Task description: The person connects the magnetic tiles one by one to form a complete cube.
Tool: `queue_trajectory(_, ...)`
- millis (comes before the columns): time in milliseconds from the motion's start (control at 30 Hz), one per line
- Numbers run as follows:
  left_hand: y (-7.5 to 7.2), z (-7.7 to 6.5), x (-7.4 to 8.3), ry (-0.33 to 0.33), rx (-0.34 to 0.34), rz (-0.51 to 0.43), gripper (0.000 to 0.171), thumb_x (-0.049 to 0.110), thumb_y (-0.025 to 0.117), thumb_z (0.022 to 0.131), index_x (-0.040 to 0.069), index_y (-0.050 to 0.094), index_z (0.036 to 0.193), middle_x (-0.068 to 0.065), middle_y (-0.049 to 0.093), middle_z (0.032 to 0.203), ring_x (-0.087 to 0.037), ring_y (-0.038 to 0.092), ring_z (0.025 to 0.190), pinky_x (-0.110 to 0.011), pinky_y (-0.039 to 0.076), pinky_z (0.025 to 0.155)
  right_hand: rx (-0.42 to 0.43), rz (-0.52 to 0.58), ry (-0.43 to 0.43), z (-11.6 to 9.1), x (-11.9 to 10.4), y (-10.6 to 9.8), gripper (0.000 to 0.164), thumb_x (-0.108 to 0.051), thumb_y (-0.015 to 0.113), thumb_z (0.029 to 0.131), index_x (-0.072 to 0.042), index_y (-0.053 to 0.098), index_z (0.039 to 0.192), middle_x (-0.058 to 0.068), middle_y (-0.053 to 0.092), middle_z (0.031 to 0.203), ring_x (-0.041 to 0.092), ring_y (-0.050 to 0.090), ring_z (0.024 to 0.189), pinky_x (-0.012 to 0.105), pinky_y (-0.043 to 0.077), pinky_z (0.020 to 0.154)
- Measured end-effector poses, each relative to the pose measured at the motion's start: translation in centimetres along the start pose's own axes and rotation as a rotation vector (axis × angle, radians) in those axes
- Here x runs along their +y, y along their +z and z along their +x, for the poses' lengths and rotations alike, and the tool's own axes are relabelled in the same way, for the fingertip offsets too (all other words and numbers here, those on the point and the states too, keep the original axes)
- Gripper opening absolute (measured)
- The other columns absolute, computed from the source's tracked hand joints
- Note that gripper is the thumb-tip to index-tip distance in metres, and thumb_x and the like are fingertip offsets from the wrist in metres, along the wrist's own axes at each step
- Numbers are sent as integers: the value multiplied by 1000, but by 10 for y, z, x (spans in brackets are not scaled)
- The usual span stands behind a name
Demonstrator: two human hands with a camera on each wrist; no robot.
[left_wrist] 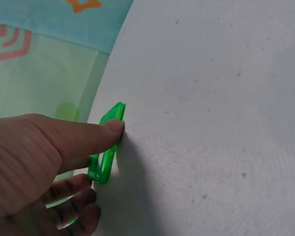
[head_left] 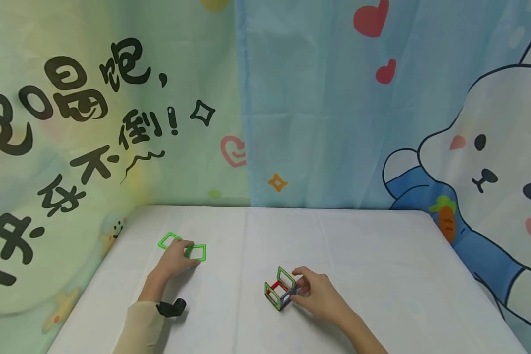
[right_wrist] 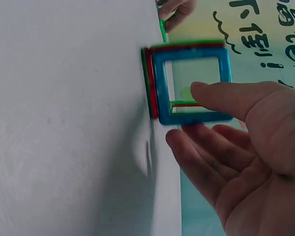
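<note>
In the head view my left hand pinches a green square magnetic tile at the left of the table. The left wrist view shows my thumb on the upper part of this green frame, which is seen nearly edge-on. Another green tile lies just behind that hand, partly covered. Around the table's middle, my right hand holds an open box of joined tiles with green and red sides. In the right wrist view its thumb presses the blue square tile on the near side.
A white cloth covers the table. Behind it hangs a printed curtain with writing, hearts and a cartoon animal. A black wrist strap sits at the left sleeve.
</note>
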State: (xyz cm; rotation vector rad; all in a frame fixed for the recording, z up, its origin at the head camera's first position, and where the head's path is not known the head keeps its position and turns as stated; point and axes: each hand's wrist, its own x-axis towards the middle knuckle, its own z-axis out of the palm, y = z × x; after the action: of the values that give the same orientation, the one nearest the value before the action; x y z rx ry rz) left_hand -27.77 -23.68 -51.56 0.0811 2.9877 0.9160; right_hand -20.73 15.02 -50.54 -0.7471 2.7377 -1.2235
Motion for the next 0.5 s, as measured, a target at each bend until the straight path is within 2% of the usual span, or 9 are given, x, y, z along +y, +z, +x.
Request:
queue_trajectory(133, 1, 2, -1, -36, -7, -7, 56, 16, 82, 77, -9, 59, 121, -21, 55, 114, -31, 54, 98, -47, 46, 87, -31, -1, -5, 2, 4, -2, 51, -7, 80, 78, 5, 56, 121, -5, 65, 80, 5, 59, 68, 24, 51, 63)
queue_trajectory(300, 4, -1, 1, -74, 9, -63, 55, 16, 86, 73, -8, 57, 114, -13, 57, 101, -25, 53, 88, -43, 47, 79, -122, 56, 25, 0, 7, -3, 66, -14, 81, 78, 5, 50, 132, -5, 63, 80, 5, 57, 65, 24, 50, 60)
queue_trajectory(400, 4, -1, 4, -64, 41, -129, 52, 10, 86, 72, -3, 55, 112, -10, 57, 91, -23, 53, 80, -40, 47, 72, -157, 80, 13, 0, 8, -4, 71, -14, 81, 79, 5, 45, 138, -6, 63, 80, 5, 57, 64, 24, 50, 60)
queue_trajectory(500, 9, 2, 5, -25, 85, -221, 40, 4, 82, 76, 0, 58, 107, -6, 59, 84, -20, 55, 75, -35, 47, 65, -158, 92, -12, 1, 9, -7, 72, -12, 80, 80, 4, 43, 140, -7, 63, 79, 5, 57, 65, 24, 50, 61)
